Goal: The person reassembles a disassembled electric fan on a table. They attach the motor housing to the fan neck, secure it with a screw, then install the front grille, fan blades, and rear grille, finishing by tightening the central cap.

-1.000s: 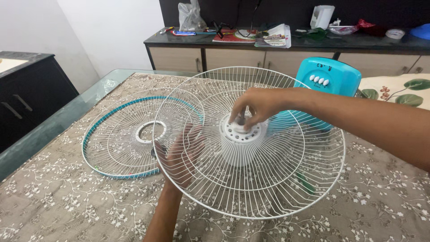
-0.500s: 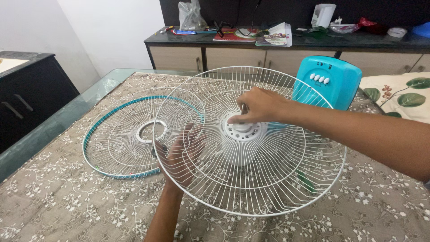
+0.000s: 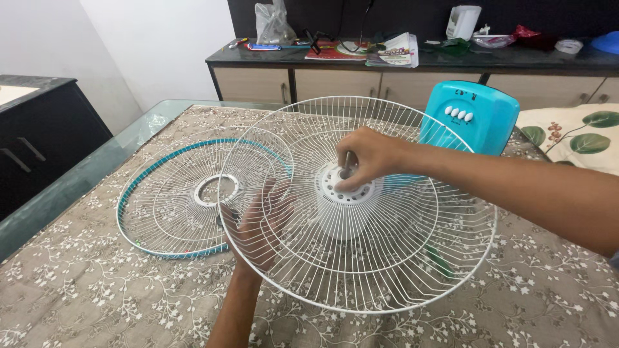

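**Fan guard at the motor hub: stock of parts and state of work**

Item one: white wire guard, one piece, sitting tilted over the white motor hub near the middle of the desk. The right hand is pinching together on a small fitting at the hub's centre, around the shaft; the fitting itself is hidden under the fingers. The left hand is lying open and flat beneath the guard's near-left rim, propping it.

Item two: second wire guard with a teal rim, one piece, lying flat toward the left edge of the desk, touched by neither hand.

Item three: teal fan base with a row of four white buttons, one piece, standing by the far right edge.

Progress, as judged: the white guard is seated on the hub; the teal-rimmed guard is waiting unmounted; no blade is showing anywhere.
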